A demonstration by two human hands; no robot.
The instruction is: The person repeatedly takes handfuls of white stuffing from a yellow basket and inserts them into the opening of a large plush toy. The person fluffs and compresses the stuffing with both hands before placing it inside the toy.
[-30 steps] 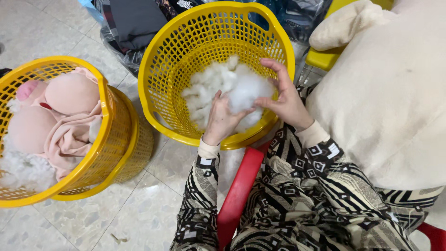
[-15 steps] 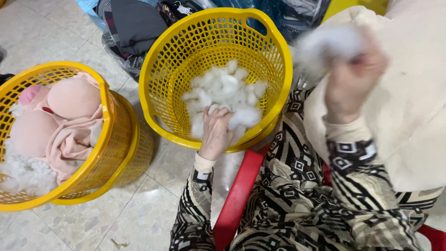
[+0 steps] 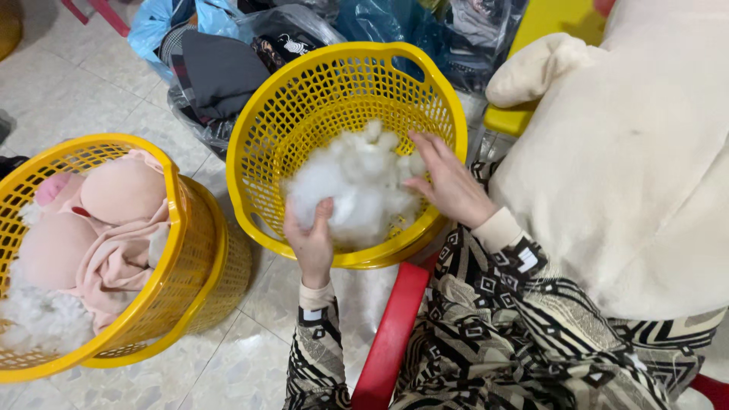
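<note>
Both hands in white stuffing point(image 3: 357, 186), inside yellow basket point(image 3: 258, 129).
Left hand point(image 3: 310, 239) gripping a clump at the near rim; right hand point(image 3: 448, 182) spread flat on the fluff.

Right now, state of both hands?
Left hand: closed on a clump of white stuffing fibre in the yellow basket.
Right hand: open, fingers spread, resting on the same stuffing.

White stuffing point(image 3: 357, 186) under the fingers point(image 3: 425, 152) lies in a yellow basket point(image 3: 266, 129); left of them a second yellow basket point(image 3: 194, 258) holds pink plush point(image 3: 114, 220); black-and-cream geometric sleeves point(image 3: 486, 304), a red stool point(image 3: 391, 334), cream fabric point(image 3: 630, 175)
</note>
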